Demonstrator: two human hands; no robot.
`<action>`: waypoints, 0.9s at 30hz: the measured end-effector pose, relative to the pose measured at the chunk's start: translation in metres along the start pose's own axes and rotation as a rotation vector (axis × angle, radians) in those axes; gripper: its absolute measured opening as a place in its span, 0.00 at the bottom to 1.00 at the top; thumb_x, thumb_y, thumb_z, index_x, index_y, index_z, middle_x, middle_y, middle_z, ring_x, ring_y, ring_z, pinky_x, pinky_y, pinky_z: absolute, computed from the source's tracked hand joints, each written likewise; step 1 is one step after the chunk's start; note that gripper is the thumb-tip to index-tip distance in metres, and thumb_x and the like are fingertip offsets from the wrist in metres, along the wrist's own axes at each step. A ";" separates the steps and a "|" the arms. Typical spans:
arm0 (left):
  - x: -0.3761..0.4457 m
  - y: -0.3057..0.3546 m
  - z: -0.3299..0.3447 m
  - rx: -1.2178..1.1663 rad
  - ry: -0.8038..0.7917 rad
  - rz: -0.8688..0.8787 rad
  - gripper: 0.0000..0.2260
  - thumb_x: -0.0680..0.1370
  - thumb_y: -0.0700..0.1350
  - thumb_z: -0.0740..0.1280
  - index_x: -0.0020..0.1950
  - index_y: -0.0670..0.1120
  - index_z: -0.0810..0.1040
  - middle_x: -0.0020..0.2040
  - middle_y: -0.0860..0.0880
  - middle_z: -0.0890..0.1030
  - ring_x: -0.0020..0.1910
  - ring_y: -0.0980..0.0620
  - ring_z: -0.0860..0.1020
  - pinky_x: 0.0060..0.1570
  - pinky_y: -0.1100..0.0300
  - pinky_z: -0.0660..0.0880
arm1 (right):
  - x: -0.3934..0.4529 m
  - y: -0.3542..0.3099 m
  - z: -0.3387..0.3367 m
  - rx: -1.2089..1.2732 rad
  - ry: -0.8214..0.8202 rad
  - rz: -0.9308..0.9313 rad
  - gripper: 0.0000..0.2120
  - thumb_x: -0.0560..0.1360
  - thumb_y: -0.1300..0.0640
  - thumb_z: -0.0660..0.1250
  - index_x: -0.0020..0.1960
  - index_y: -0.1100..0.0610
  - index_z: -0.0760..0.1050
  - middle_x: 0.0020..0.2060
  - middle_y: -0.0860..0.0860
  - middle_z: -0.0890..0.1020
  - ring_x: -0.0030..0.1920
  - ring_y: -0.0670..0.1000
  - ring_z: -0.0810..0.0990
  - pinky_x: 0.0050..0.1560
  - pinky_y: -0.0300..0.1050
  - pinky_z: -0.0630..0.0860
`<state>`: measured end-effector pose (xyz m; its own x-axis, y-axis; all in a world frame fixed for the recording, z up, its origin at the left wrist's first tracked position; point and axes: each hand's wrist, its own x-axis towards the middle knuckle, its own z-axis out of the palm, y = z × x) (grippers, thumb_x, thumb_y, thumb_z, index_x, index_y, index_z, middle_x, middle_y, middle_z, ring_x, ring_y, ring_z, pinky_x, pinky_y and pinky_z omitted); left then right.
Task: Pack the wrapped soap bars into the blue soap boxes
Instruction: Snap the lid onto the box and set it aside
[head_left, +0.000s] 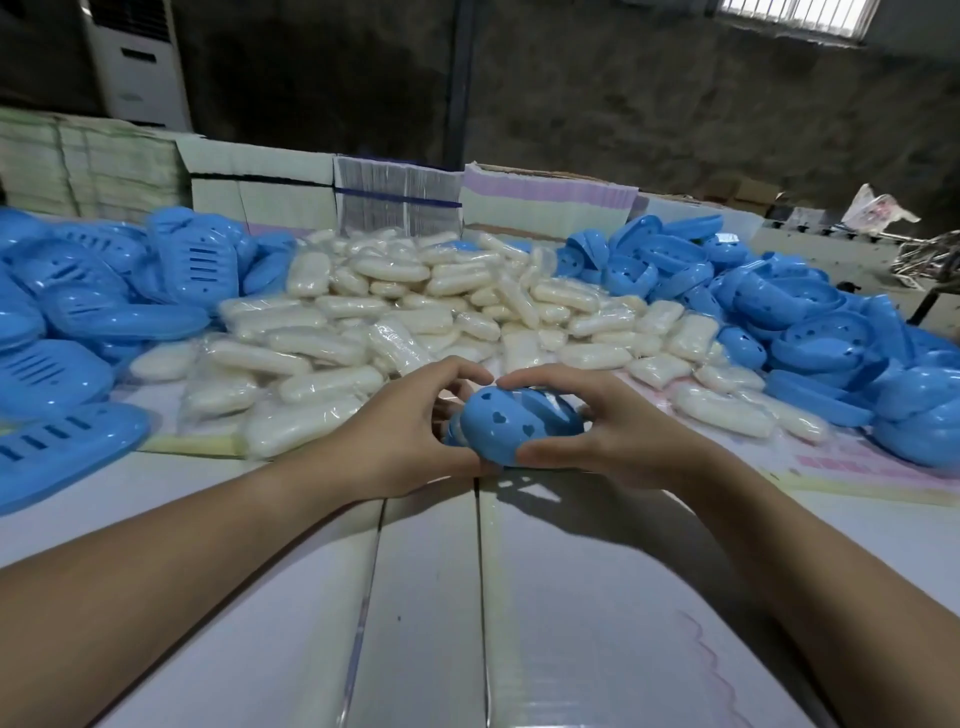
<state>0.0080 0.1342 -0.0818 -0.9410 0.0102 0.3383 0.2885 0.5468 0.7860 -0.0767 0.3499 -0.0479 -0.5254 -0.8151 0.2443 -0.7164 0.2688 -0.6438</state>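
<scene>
Both the left hand (410, 426) and right hand (597, 421) clamp 1 glossy blue oval plastic soap box with heart-shaped holes (511, 423), just above the white table (426, 597). To close it well, squeeze evenly at both ends, probably until the 2 halves seat.

Whatever sits inside the blue soap box (519, 428) stays hidden behind its shell and both hands' fingers. The blue lids (62, 447) at left run off the edge, as do both forearms.
</scene>
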 end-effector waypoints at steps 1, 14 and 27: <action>0.000 0.000 -0.001 -0.004 -0.005 -0.003 0.30 0.65 0.45 0.83 0.63 0.59 0.74 0.58 0.54 0.77 0.53 0.55 0.82 0.51 0.58 0.82 | 0.002 0.000 0.003 -0.018 0.033 0.007 0.25 0.69 0.47 0.75 0.64 0.40 0.75 0.58 0.38 0.77 0.57 0.41 0.75 0.53 0.34 0.73; 0.000 0.000 -0.002 -0.011 -0.015 0.018 0.31 0.64 0.46 0.84 0.56 0.66 0.70 0.58 0.60 0.75 0.49 0.67 0.80 0.45 0.68 0.80 | 0.007 0.003 0.015 -0.139 -0.019 0.030 0.25 0.73 0.42 0.70 0.69 0.41 0.69 0.57 0.37 0.73 0.55 0.39 0.75 0.51 0.33 0.72; 0.000 -0.002 -0.002 0.024 -0.047 0.058 0.33 0.63 0.50 0.84 0.59 0.65 0.69 0.56 0.62 0.76 0.49 0.65 0.81 0.45 0.68 0.79 | 0.018 -0.008 0.010 -0.272 -0.077 -0.039 0.22 0.74 0.45 0.73 0.66 0.42 0.72 0.54 0.34 0.74 0.52 0.39 0.75 0.51 0.36 0.73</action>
<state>0.0078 0.1313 -0.0820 -0.9301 0.0820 0.3579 0.3393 0.5644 0.7525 -0.0761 0.3283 -0.0457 -0.4662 -0.8613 0.2020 -0.8375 0.3561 -0.4145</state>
